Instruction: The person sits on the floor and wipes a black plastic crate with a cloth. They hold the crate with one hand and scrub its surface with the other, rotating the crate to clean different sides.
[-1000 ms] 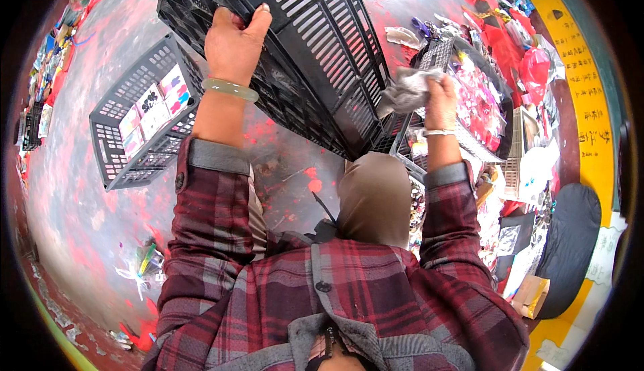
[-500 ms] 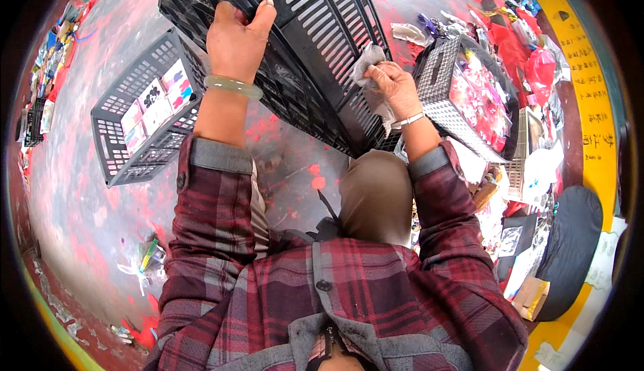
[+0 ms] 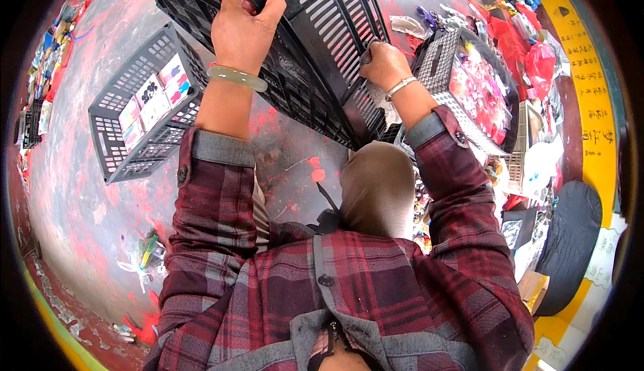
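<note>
A large black plastic crate with slotted sides is tilted up in front of me, its lower corner near my knee. Around its upper edge, my left hand is closed, thumb on top; a pale green bangle circles that wrist. My right hand is closed on a grey cloth against the slotted side of the crate. Most of that cloth is hidden by the fingers, and only a dark bit shows beside them. A silver-coloured bracelet sits on the right wrist.
To the left, a grey slotted crate holds printed packets. A woven basket full of red and pink packaged items stands close at right, with heaped goods beyond it. A small clear bag lies on the red-stained floor.
My right hand has shifted slightly up and left along the crate's side, and the cloth has become mostly hidden. My left hand keeps its grip; the crate has barely moved.
</note>
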`<state>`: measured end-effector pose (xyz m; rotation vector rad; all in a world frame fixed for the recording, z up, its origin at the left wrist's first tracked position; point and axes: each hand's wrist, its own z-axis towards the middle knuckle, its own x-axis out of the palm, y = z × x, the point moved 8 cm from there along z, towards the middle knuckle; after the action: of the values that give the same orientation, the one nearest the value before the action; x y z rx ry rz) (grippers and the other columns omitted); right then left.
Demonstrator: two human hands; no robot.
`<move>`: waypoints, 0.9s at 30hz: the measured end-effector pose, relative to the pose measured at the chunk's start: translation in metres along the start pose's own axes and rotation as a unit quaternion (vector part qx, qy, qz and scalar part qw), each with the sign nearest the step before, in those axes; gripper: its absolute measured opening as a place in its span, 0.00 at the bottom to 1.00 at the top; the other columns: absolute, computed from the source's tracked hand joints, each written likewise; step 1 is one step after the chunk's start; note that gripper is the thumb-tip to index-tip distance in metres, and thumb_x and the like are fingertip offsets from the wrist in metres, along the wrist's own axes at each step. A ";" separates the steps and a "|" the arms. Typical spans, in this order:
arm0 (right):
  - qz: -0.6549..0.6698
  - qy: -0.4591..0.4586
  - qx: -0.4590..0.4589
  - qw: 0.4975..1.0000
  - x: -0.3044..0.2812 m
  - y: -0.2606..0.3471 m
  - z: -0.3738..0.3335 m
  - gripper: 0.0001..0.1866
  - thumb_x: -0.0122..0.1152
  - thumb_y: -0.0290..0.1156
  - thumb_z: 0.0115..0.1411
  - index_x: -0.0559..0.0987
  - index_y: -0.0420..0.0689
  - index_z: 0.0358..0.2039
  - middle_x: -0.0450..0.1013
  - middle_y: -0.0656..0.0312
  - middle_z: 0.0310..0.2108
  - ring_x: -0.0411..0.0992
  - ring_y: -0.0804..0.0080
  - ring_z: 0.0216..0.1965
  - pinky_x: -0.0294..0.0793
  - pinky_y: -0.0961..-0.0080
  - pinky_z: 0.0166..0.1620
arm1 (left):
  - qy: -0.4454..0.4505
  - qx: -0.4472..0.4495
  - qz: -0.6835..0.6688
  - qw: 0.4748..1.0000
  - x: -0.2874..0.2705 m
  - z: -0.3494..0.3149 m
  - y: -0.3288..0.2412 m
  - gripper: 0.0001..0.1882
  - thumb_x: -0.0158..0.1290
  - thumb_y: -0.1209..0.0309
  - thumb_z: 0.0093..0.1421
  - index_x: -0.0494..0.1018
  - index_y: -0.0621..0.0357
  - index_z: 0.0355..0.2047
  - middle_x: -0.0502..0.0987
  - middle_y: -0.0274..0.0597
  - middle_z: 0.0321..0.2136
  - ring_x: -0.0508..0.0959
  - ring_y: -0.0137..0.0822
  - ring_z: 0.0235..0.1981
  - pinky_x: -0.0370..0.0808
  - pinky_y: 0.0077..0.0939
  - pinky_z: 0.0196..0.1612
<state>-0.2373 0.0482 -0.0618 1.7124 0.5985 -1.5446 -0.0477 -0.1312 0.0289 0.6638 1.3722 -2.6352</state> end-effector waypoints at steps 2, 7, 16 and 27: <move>-0.008 -0.064 -0.003 0.998 0.006 0.000 -0.003 0.13 0.59 0.31 0.44 0.76 0.37 0.30 0.74 0.45 0.36 0.72 0.50 0.40 0.72 0.61 0.45 | 0.008 -0.004 -0.008 1.000 0.001 0.000 0.000 0.28 0.59 0.50 0.48 0.66 0.67 0.20 0.72 0.46 0.16 0.72 0.40 0.19 0.70 0.31 0.27; 0.172 -0.047 0.031 0.983 0.003 -0.040 -0.009 0.10 0.57 0.29 0.43 0.76 0.39 0.28 0.75 0.49 0.28 0.74 0.52 0.32 0.72 0.67 0.37 | -0.007 -0.008 0.001 1.000 0.000 0.001 0.005 0.28 0.59 0.49 0.48 0.66 0.66 0.20 0.72 0.46 0.16 0.73 0.40 0.20 0.70 0.31 0.27; 0.022 -0.188 -0.242 0.952 0.007 0.011 -0.055 0.11 0.56 0.21 0.45 0.77 0.40 0.32 0.72 0.55 0.34 0.71 0.55 0.38 0.72 0.67 0.42 | -0.009 -0.014 -0.016 1.000 0.000 -0.001 0.008 0.26 0.60 0.51 0.48 0.68 0.66 0.20 0.73 0.43 0.16 0.72 0.36 0.19 0.69 0.28 0.25; 0.150 -0.056 -0.310 0.937 0.008 0.054 -0.087 0.11 0.55 0.20 0.45 0.77 0.39 0.32 0.72 0.54 0.34 0.72 0.56 0.36 0.73 0.68 0.39 | -0.010 0.007 0.047 0.999 -0.002 0.005 0.013 0.29 0.58 0.47 0.47 0.67 0.67 0.20 0.73 0.47 0.17 0.74 0.44 0.21 0.71 0.32 0.28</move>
<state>-0.1405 0.0818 -0.0577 1.1599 0.6434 -1.0734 -0.0441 -0.1432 0.0223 0.6831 1.2858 -2.5722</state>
